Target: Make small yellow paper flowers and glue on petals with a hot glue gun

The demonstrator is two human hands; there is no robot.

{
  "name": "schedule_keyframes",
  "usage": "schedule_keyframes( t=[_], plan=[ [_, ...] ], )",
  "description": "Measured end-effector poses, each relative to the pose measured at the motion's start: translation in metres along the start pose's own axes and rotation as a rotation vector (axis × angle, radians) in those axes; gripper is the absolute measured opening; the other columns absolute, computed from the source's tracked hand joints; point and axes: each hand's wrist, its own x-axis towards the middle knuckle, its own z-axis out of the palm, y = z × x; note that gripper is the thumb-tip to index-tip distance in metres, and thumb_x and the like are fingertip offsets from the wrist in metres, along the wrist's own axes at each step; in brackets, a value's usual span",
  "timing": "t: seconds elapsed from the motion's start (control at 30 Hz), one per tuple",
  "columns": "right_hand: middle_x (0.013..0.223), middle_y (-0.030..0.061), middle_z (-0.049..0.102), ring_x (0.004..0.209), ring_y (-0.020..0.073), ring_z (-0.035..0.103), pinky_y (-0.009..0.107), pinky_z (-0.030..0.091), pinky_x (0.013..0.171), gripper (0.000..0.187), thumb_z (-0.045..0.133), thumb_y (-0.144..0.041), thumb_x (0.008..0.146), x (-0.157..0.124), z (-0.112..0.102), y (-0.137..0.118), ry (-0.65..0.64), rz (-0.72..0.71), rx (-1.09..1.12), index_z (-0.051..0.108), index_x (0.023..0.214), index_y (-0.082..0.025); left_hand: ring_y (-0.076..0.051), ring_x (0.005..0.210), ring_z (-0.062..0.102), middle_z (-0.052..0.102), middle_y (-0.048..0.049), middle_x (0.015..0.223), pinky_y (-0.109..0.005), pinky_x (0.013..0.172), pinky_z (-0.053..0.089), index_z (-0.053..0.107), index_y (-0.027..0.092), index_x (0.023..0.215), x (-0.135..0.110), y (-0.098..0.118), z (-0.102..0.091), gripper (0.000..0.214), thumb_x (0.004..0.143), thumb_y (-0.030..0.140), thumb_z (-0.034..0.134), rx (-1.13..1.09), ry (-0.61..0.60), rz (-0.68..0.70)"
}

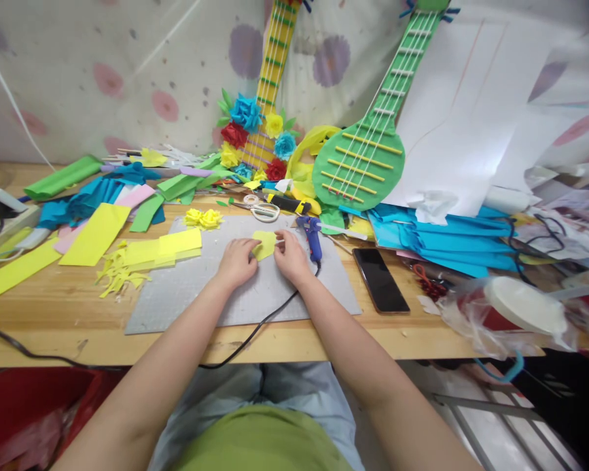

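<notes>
A small yellow crepe paper petal [265, 244] is held between my two hands over the grey cutting mat [177, 307]. My left hand [239, 261] pinches its left edge with thumb and fingers. On the opposite edge my right hand [290, 255] has its fingertips closed on the paper. Just right of that hand lies a blue glue gun [312, 239], its black cord running under my right wrist. Yellow paper flowers [203, 219] sit at the mat's back left. Stacked yellow paper strips [160, 250] and yellow scraps [120, 271] lie to the left.
Scissors [262, 210] lie behind the mat. A phone [380, 280] rests at right, near a lidded red container [515, 311] in plastic. A green paper instrument [358, 163] and a flowered yellow one [269, 85] lean against the wall. Blue crepe paper [442, 239] is piled at right.
</notes>
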Motion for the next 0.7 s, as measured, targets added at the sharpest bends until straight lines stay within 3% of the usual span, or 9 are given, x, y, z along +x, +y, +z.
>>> schedule_keyframes(
  t=[0.17,0.3,0.43,0.53,0.7],
  plan=[
    [0.112,0.0081,0.051,0.096,0.0133,0.055,0.029,0.044,0.087,0.045,0.039,-0.009,0.069,0.003,0.004,0.004,0.004,-0.026,0.103,0.046,0.113,-0.017,-0.023,0.091,0.055,0.064,-0.0065,0.093,-0.038,0.084,0.037,0.057,0.018,0.109,-0.005,0.006,-0.006,0.04,0.07,0.024,0.052,0.079,0.002,-0.042],
    [0.11,0.0081,0.052,0.099,0.014,0.052,0.03,0.041,0.092,0.045,0.041,-0.01,0.068,0.003,0.001,0.003,0.032,-0.052,0.094,0.047,0.112,-0.016,-0.019,0.079,0.056,0.064,-0.0024,0.079,-0.034,0.079,0.04,0.055,0.019,0.112,-0.005,0.007,-0.007,0.041,0.072,0.032,0.052,-0.052,0.017,-0.086],
    [0.103,0.0072,0.054,0.088,0.0142,0.054,0.031,0.044,0.085,0.042,0.042,-0.01,0.068,0.003,0.001,0.004,0.046,-0.013,0.084,0.05,0.109,-0.017,-0.017,0.086,0.055,0.063,-0.0032,0.091,-0.033,0.083,0.041,0.052,0.018,0.113,-0.004,-0.007,-0.005,0.046,0.068,0.018,0.049,-0.197,0.071,-0.057],
    [0.098,0.0059,0.055,0.081,0.014,0.054,0.031,0.045,0.08,0.041,0.042,-0.008,0.067,0.005,0.002,0.007,0.051,0.004,0.083,0.051,0.106,-0.018,-0.019,0.095,0.053,0.062,-0.0052,0.098,-0.034,0.088,0.039,0.054,0.016,0.111,-0.005,-0.021,-0.007,0.049,0.062,0.011,0.048,-0.188,0.045,0.002],
    [0.088,0.0012,0.061,0.085,0.0149,0.053,0.03,0.044,0.08,0.039,0.045,-0.008,0.068,0.002,0.0,0.004,-0.055,-0.097,0.082,0.052,0.104,-0.02,-0.022,0.098,0.052,0.062,-0.0068,0.103,-0.036,0.088,0.038,0.058,0.017,0.107,-0.006,-0.021,-0.009,0.037,0.07,0.022,0.052,-0.03,0.036,-0.004]
  ],
)
